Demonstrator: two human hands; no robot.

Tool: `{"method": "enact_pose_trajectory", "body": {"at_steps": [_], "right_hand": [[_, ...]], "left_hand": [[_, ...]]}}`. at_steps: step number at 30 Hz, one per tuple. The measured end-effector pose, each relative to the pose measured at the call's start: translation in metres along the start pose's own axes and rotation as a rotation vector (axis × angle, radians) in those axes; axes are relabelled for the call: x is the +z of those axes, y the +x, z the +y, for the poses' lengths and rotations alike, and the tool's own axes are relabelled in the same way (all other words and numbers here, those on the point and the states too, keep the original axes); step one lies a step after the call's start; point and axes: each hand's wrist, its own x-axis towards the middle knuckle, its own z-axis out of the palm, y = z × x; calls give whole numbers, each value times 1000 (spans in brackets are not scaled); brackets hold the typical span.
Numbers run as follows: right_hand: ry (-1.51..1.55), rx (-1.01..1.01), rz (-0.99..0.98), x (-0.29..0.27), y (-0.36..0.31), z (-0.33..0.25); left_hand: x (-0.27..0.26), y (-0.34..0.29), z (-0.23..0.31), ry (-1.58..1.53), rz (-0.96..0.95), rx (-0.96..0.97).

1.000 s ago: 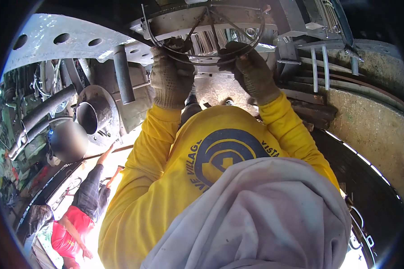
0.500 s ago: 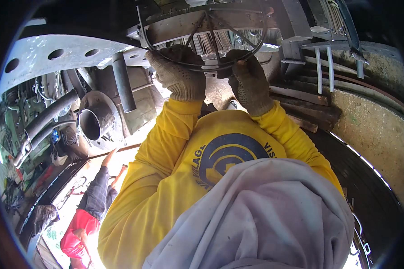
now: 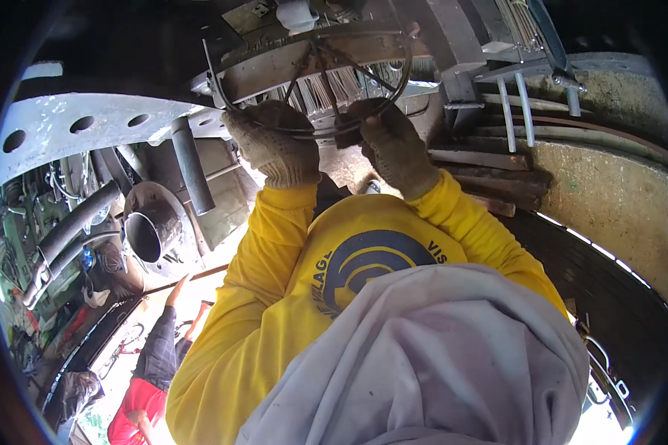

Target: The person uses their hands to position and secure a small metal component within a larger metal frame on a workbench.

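Both my hands wear knitted work gloves and grip a round frame of thin dark metal rod [image 3: 318,134]. It has a curved rim and several straight spokes. My left hand [image 3: 278,148] closes around the rim's near left part. On the near right part, my right hand [image 3: 397,148] is closed with its thumb against the rod. The frame is held out in front of my chest. Its far side is partly lost in the dark. Behind the spokes lies a bundle of thin rods [image 3: 338,89].
A long grey beam with round holes [image 3: 52,122] runs along the left. Below it are a dark pipe [image 3: 191,167] and a flanged pipe piece [image 3: 145,233]. Stacked metal bars [image 3: 490,174] lie at right. A person in red [image 3: 145,404] is at lower left.
The view has tilted, so the surroundings sit lower and slightly further left, and a pale object shows at the top. My hands keep hold of the rod frame in much the same place.
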Motion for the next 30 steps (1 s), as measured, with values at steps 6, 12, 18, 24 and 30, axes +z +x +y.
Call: {"method": "enact_pose_trajectory", "body": {"at_steps": [6,12,18,24,30], "right_hand": [[-174,-75,40,16,-3,-1],[-161,-63,40,17,-5,-4],[-146,-57,74,19,-3,-5],[-180,4,85,8,-3,3],[-146,14,88,12,-6,-5]], "left_hand": [[1,-5,2,42,-73,-16],[18,-8,3,-76,121,-78],[21,-6,-1,119,241,-24],[19,-11,5,-76,6,-103],[-22,1,-2,46,-165,-60]]}}
